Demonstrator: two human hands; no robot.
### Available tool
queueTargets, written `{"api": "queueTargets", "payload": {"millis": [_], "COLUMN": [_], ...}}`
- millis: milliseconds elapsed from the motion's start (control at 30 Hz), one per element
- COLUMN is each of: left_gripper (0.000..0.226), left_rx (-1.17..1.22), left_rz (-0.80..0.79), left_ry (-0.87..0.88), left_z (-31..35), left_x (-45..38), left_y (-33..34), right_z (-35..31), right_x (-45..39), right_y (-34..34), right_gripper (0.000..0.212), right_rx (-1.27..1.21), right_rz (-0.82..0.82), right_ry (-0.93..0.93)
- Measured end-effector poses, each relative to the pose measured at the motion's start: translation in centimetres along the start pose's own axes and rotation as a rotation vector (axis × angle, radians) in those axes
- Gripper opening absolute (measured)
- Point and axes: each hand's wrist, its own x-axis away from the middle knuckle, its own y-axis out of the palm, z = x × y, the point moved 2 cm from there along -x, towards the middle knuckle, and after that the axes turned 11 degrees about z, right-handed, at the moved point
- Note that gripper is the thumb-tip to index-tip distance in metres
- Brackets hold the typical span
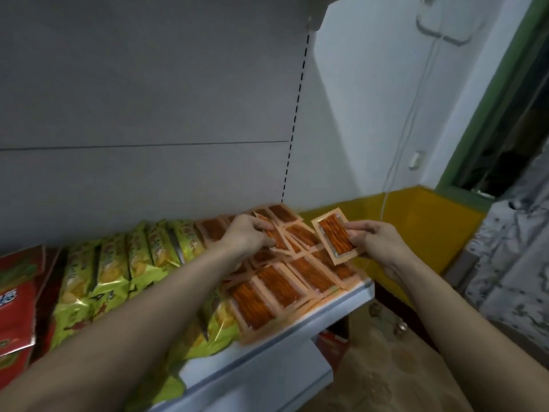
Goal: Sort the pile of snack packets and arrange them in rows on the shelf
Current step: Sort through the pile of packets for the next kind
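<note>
The right hand [375, 239] holds one orange packet [334, 238] up beside the shelf's right end, fingers curled along its right edge and pinching it, the packet tilted with its clear window facing the camera. The left hand [248, 234] reaches into the orange pile [276, 281] on the shelf [297, 331], its fingers bent round a packet near the pile's back; motion blur there makes it hard to tell whether it grips one packet or several.

The pile covers the right end of the shelf, packets overlapping at mixed angles, a few near the front lying roughly side by side and reaching close to the shelf's front lip. Just left of it, green packets [118, 263] stand in a leaning row that runs from the back panel toward the front, with more green ones lying flat under the left forearm. A red bag [15, 295] sits at the far left edge, partly cut off by the frame.

Behind the shelf rises a grey back panel [148, 99] with a slotted upright [294, 123] at its right. Past that is a white wall with a yellow lower band [416, 221] and a hanging white cable [407, 129].
</note>
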Motion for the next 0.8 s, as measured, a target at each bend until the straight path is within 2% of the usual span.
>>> {"api": "queueTargets", "payload": {"millis": [267,333,433,467,533,633,800], "left_gripper": [0.047,0.049,0.053,0.054,0.052,0.048,0.039], "left_rx": [-0.292,-0.412,-0.759,-0.815,-0.836,-0.837,-0.857], "left_rz": [0.085,0.101,0.102,0.115,0.176,0.364,0.642], "left_ry": [-0.004,-0.016,-0.033,-0.049,-0.072,-0.093,-0.213], "left_z": [1.0,0.7,0.7,0.9,1.4,2.1,1.6], "left_x": [-4.0,-4.1,-3.8,-3.6,-3.2,-2.2,3.0], "left_y": [5.3,6.4,7.5,7.7,7.7,6.0,-0.7], "right_z": [1.0,1.5,1.3,1.0,-0.1,-2.7,-5.7], "right_x": [-10.1,-11.5,-13.1,-13.5,-14.1,-14.1,-6.3], "right_y": [6.7,7.9,8.6,8.6,8.5,9.7,15.7], "right_gripper": [0.025,0.027,0.026,0.023,0.016,0.014,0.012], "right_rx": [0.158,0.301,0.619,0.654,0.595,0.364,0.078], "right_rz": [-0.340,-0.430,-0.467,-0.466,-0.453,-0.478,-0.795], "right_ry": [-0.100,-0.212,-0.518,-0.602,-0.718,-0.817,-0.890]}}
